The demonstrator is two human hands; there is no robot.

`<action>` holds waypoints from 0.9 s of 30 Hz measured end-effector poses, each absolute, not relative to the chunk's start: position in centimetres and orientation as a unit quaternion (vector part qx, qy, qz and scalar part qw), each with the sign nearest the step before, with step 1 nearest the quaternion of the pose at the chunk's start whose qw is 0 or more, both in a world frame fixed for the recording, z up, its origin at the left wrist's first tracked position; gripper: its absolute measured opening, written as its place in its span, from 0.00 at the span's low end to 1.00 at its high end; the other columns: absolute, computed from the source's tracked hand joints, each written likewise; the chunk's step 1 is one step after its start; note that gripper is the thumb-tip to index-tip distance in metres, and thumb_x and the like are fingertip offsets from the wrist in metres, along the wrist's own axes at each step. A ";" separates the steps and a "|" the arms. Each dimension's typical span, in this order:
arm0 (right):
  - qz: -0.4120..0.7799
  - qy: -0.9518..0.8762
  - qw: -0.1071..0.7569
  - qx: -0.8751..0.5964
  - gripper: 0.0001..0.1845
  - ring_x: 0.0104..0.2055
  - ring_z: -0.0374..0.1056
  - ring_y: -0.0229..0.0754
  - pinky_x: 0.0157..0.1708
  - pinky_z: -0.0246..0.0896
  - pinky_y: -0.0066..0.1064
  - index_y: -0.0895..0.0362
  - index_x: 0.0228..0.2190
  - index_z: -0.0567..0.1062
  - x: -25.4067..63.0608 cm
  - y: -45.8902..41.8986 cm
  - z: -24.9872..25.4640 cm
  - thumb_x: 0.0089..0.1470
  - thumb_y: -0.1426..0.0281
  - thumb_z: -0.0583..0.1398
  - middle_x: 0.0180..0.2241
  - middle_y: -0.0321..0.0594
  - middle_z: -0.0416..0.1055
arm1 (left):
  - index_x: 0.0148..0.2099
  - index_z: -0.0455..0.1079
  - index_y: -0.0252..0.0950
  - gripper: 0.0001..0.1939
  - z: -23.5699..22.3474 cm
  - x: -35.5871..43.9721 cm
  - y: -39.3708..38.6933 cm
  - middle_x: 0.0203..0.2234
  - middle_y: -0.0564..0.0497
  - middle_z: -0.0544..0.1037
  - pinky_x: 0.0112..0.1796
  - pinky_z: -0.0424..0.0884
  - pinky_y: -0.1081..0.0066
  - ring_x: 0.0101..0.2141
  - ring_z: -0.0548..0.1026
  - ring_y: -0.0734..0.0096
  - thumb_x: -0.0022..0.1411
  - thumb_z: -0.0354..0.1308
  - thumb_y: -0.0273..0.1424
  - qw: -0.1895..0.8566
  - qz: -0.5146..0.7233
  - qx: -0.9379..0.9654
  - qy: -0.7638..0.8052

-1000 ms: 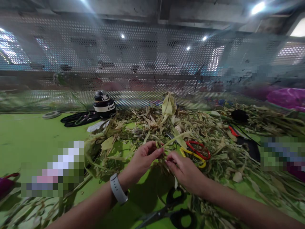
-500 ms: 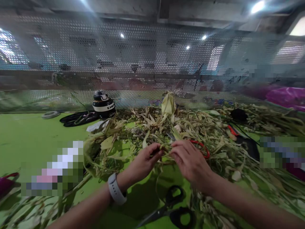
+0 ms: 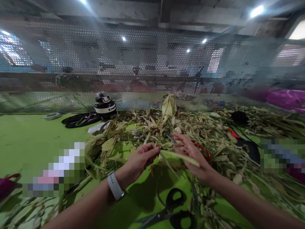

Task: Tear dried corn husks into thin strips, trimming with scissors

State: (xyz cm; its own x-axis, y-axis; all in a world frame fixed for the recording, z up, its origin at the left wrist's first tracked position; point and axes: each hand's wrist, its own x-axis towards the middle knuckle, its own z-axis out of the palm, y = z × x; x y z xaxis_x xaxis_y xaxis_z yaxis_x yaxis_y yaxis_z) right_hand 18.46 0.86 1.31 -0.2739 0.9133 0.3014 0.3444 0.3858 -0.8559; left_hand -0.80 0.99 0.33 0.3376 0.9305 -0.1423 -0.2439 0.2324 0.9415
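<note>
Messy green desk point(image 3: 28, 130), dry husks point(image 3: 209, 127) everywhere, left hand point(image 3: 140, 159) pinching a pale strip point(image 3: 183, 157), right hand point(image 3: 195, 152) loosely half-open behind it

papery dry leaves point(image 3: 205, 124), glossy purple plastic point(image 3: 287, 99)

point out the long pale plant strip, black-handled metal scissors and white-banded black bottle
Long pale plant strip point(image 3: 182, 156): head view, mid-length.
Black-handled metal scissors point(image 3: 166, 212): head view, near the pivot.
White-banded black bottle point(image 3: 102, 110): head view, its white band.

green table point(image 3: 30, 135) | dry leaf strips point(image 3: 202, 125), heaped | black scissors point(image 3: 165, 213), front | black bottle point(image 3: 105, 107), rear
</note>
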 end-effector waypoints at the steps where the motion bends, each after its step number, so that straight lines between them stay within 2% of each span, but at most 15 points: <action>1: 0.286 -0.759 0.416 -0.410 0.18 0.51 0.60 0.43 0.49 0.58 0.39 0.49 0.48 0.66 18.7 0.9 1.3 0.54 0.68 0.55 0.51 0.43 0.59 | 0.28 0.68 0.33 0.11 0.2 -0.9 1.2 0.20 0.58 0.66 0.21 0.53 0.80 0.19 0.59 0.84 0.49 0.63 0.36 0.697 0.440 0.421 0.378; 3: 0.207 -0.813 0.404 -0.366 0.16 0.58 0.50 0.45 0.56 0.47 0.44 0.49 0.45 0.71 19.0 1.0 1.4 0.55 0.70 0.55 0.55 0.42 0.56 | 0.27 0.67 0.33 0.11 -0.1 -1.1 1.5 0.19 0.58 0.66 0.20 0.52 0.80 0.18 0.58 0.85 0.48 0.64 0.35 0.709 0.456 0.391 0.370; 4: 0.182 -0.828 0.399 -0.350 0.15 0.59 0.49 0.46 0.57 0.44 0.45 0.48 0.44 0.72 19.1 0.9 1.5 0.56 0.71 0.55 0.56 0.41 0.55 | 0.27 0.67 0.33 0.11 -0.2 -1.2 1.6 0.18 0.58 0.65 0.19 0.51 0.80 0.17 0.58 0.85 0.48 0.64 0.34 0.710 0.460 0.385 0.369; 8: 0.148 -0.831 0.423 -0.329 0.13 0.61 0.45 0.48 0.57 0.41 0.47 0.46 0.42 0.75 19.2 0.3 2.0 0.55 0.68 0.56 0.59 0.38 0.51 | 0.27 0.68 0.32 0.11 -0.5 -1.1 1.6 0.19 0.57 0.65 0.19 0.50 0.80 0.18 0.57 0.85 0.47 0.65 0.34 0.700 0.450 0.407 0.376; 9: 0.163 -0.821 0.437 -0.329 0.12 0.60 0.47 0.48 0.57 0.43 0.46 0.46 0.40 0.76 19.2 0.1 2.1 0.55 0.67 0.57 0.58 0.38 0.53 | 0.28 0.69 0.32 0.11 -0.6 -1.0 1.5 0.19 0.57 0.66 0.20 0.50 0.79 0.18 0.57 0.85 0.47 0.65 0.34 0.695 0.441 0.425 0.377; 12: 0.293 -0.767 0.458 -0.341 0.11 0.50 0.61 0.46 0.49 0.56 0.39 0.52 0.34 0.78 18.7 -0.2 2.2 0.55 0.63 0.57 0.45 0.43 0.68 | 0.32 0.70 0.32 0.13 -0.4 -0.6 1.1 0.20 0.57 0.67 0.21 0.51 0.79 0.19 0.57 0.84 0.49 0.63 0.37 0.665 0.425 0.481 0.382; 14: 0.400 -0.716 0.439 -0.367 0.12 0.37 0.67 0.41 0.40 0.62 0.33 0.55 0.31 0.77 18.3 -0.1 2.1 0.53 0.61 0.58 0.32 0.40 0.72 | 0.34 0.70 0.32 0.14 -0.1 -0.4 0.8 0.23 0.56 0.69 0.23 0.55 0.79 0.22 0.61 0.82 0.49 0.63 0.38 0.640 0.428 0.505 0.391; 16: 0.480 -0.659 0.418 -0.401 0.14 0.30 0.66 0.37 0.33 0.62 0.29 0.57 0.31 0.75 18.0 0.0 1.9 0.50 0.59 0.60 0.26 0.37 0.70 | 0.34 0.69 0.32 0.15 0.2 -0.1 0.5 0.24 0.54 0.71 0.26 0.59 0.77 0.24 0.64 0.79 0.48 0.63 0.38 0.614 0.435 0.521 0.404; 19: 0.536 -0.610 0.396 -0.429 0.14 0.27 0.64 0.35 0.30 0.59 0.26 0.58 0.30 0.73 17.7 0.1 1.8 0.47 0.60 0.61 0.25 0.34 0.69 | 0.33 0.68 0.31 0.16 0.5 0.2 0.4 0.23 0.54 0.70 0.26 0.60 0.76 0.24 0.65 0.77 0.47 0.64 0.39 0.573 0.448 0.540 0.423; 25: 0.496 -0.638 0.363 -0.464 0.13 0.23 0.55 0.32 0.23 0.51 0.24 0.59 0.24 0.71 17.7 0.0 2.0 0.48 0.62 0.60 0.20 0.31 0.62 | 0.34 0.67 0.32 0.15 -0.1 0.2 0.5 0.24 0.53 0.70 0.26 0.61 0.75 0.25 0.65 0.76 0.49 0.62 0.39 0.505 0.479 0.551 0.461; 27: 0.489 -0.664 0.338 -0.454 0.13 0.23 0.55 0.33 0.24 0.50 0.25 0.59 0.23 0.70 17.8 0.1 2.1 0.50 0.62 0.58 0.20 0.31 0.61 | 0.33 0.67 0.32 0.15 -0.3 0.2 0.5 0.23 0.54 0.70 0.25 0.60 0.75 0.24 0.64 0.76 0.50 0.61 0.38 0.493 0.478 0.558 0.465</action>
